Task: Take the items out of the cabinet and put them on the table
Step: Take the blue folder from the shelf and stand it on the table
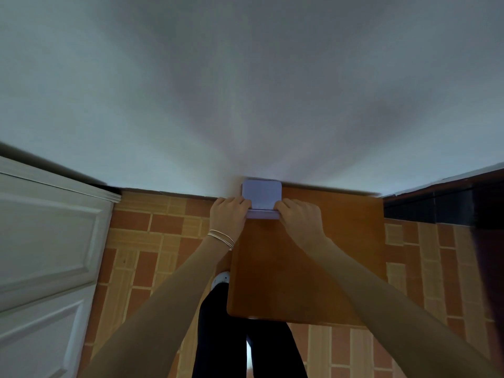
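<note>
A pale lilac box-like item (261, 193) with rounded corners stands at the far edge of a small brown wooden table (305, 268), against the white wall. My left hand (229, 214), with thin bracelets at the wrist, grips its lower left side. My right hand (298, 216) grips its lower right side. Both arms are stretched forward over the table. A flat lilac lip (263, 214) of the item shows between my hands. No cabinet interior is visible.
A white panelled door (46, 241) stands at the left. A dark unit (447, 203) sits at the right edge. The floor (152, 241) is orange-brown tile. My dark trouser legs (218, 336) and a white shoe (221, 278) are beside the table's left edge.
</note>
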The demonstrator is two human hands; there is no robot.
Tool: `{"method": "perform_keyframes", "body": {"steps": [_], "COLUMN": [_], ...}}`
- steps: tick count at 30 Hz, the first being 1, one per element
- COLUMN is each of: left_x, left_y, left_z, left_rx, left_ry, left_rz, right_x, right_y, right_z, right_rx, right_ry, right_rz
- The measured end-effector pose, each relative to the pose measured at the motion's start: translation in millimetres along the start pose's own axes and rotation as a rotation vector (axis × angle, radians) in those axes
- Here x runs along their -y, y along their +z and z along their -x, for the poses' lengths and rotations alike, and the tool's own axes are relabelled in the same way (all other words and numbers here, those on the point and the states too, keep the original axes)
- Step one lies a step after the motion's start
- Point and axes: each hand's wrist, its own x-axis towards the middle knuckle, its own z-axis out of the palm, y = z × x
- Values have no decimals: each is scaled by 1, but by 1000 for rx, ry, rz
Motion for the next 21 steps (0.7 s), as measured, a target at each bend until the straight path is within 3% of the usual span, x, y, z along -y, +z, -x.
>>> {"method": "perform_keyframes", "body": {"steps": [8,12,17,21], "left_x": [5,5,3,6], "left_y": [3,-2,-4,3], "left_z": [-11,-4,-6,-11], "left_rx": [-50,52,176,234], "left_ry": [-24,-95,-247,-231], "left_rz": [-10,27,106,120], "right_x": [0,-2,3,1], "right_y": [-1,7,11,11], "right_z": [-9,2,3,4], "right_rx": [58,148,129,148], "right_ry": [129,272,401,463], "right_rz": [-82,-225,-538,-531]}}
